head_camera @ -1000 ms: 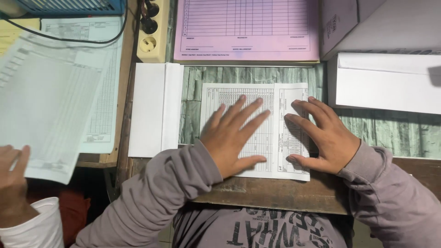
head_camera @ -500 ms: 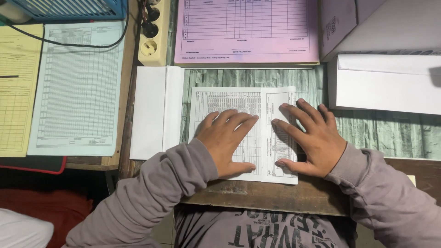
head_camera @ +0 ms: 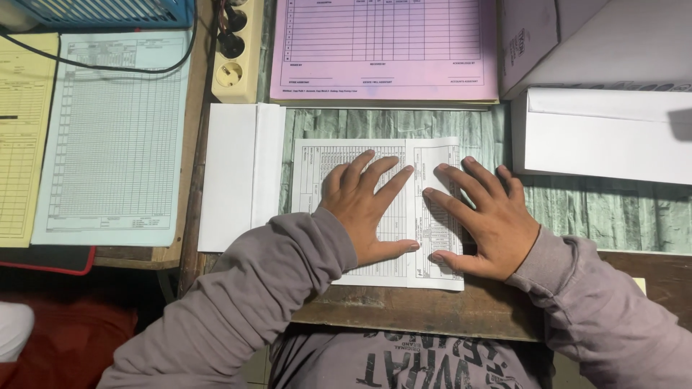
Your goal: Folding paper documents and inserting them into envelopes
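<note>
Head: folded form [head_camera: 317, 169] under L hand [head_camera: 364, 209], R hand [head_camera: 486, 220].

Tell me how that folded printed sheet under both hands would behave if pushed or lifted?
The printed sheet is thin and folded, so it is probably light and floppy. Its crease line suggests it may spring open once the left hand and right hand lift. Lying flat on the tabletop, it likely slides easily.

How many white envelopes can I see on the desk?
2. One envelope lies just left of the printed sheet under both hands; the other envelope lies at the right edge. More may be hidden under the papers.
</note>
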